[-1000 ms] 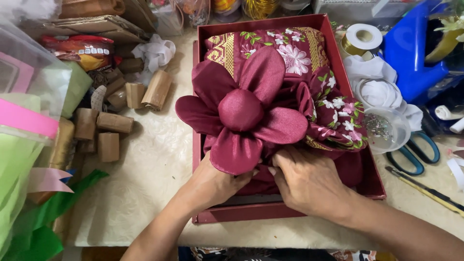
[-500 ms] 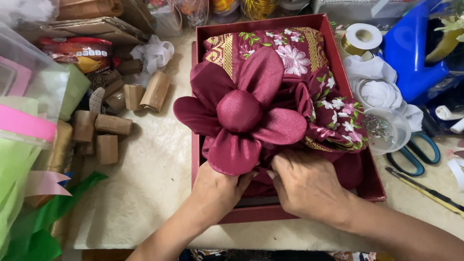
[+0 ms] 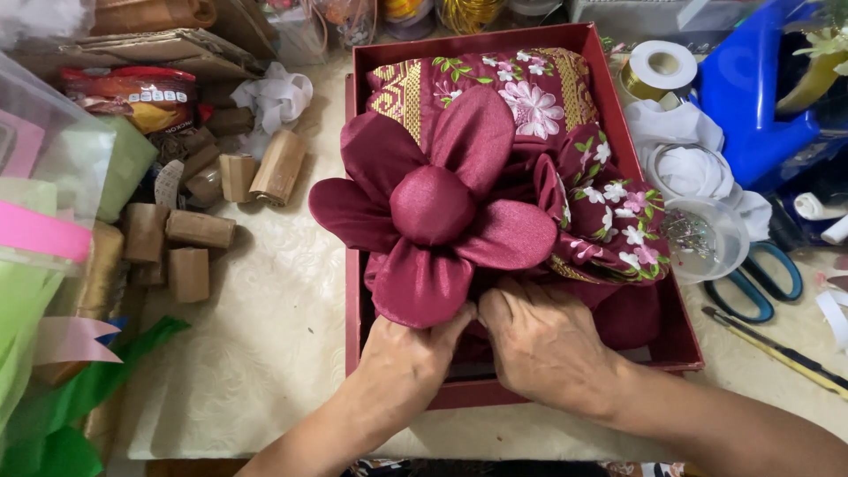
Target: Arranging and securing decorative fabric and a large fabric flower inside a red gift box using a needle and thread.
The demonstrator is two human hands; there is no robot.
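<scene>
A large maroon satin fabric flower (image 3: 437, 212) with five petals and a round centre lies in a dark red box (image 3: 678, 340). Behind and to the right of it is maroon cloth (image 3: 548, 106) embroidered with pink and white flowers and gold bands. My left hand (image 3: 411, 362) grips the lower petal from below, fingers tucked under its edge. My right hand (image 3: 543, 340) presses beside it, fingertips pushed into the fabric folds under the flower. The fingertips of both hands are hidden by cloth.
Brown cardboard rolls (image 3: 199, 230) lie left of the box, with green and pink paper (image 3: 40, 265) at the far left. On the right are blue-handled scissors (image 3: 768, 278), a clear dish of pins (image 3: 702, 238), white ribbon (image 3: 689, 168), a gold ribbon spool (image 3: 658, 66) and a blue plastic thing (image 3: 751, 97).
Both hands have stayed at the lower petal, shifting slightly and tucking the fabric; the flower has turned a little and sits a bit fuller. Nothing else moved.
</scene>
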